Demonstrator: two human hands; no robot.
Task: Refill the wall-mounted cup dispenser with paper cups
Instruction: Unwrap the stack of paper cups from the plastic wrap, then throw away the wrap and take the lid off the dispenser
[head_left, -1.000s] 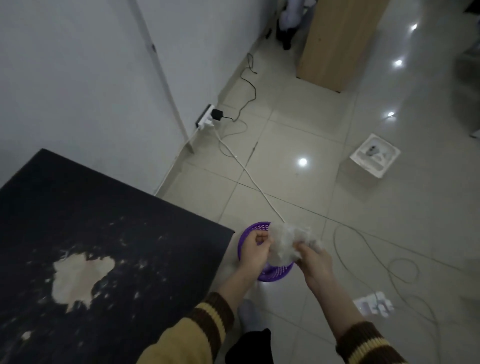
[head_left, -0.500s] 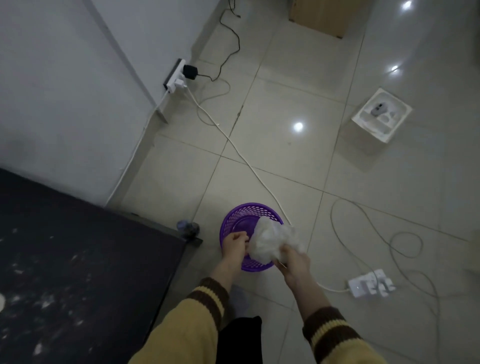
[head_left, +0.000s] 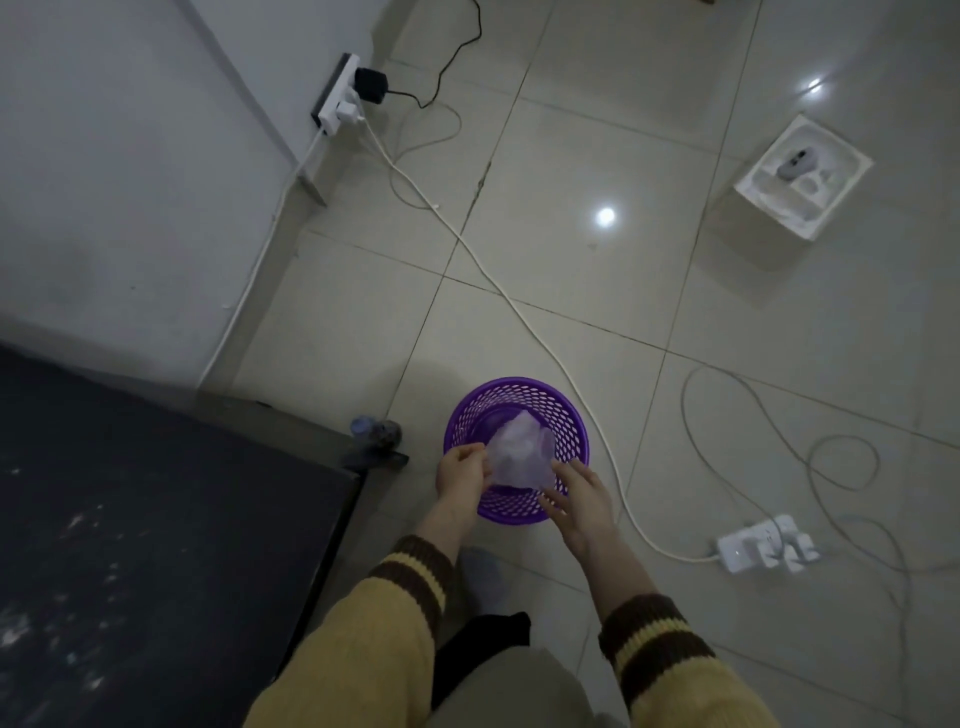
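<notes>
A crumpled clear plastic wrapper (head_left: 519, 449) hangs in the mouth of a purple mesh waste basket (head_left: 569, 415) on the tiled floor. My left hand (head_left: 460, 473) is at the basket's near left rim, fingers curled, pinching the wrapper's left edge. At the near right rim my right hand (head_left: 579, 499) has its fingers spread and straight, just off the wrapper's lower right edge, holding nothing. Neither the cup dispenser nor any paper cups are in view.
A black table (head_left: 156, 519) fills the lower left, with a small bottle (head_left: 374, 431) on the floor by its corner. A white cable (head_left: 519, 306) runs past the basket between two power strips (head_left: 340, 98) (head_left: 763, 543). An open white box (head_left: 805, 174) sits at right.
The view tilted down toward the floor. Both hands lowered the wrapper into the basket, and my right hand let go and spread its fingers. The wrapper has loosened from a tight ball.
</notes>
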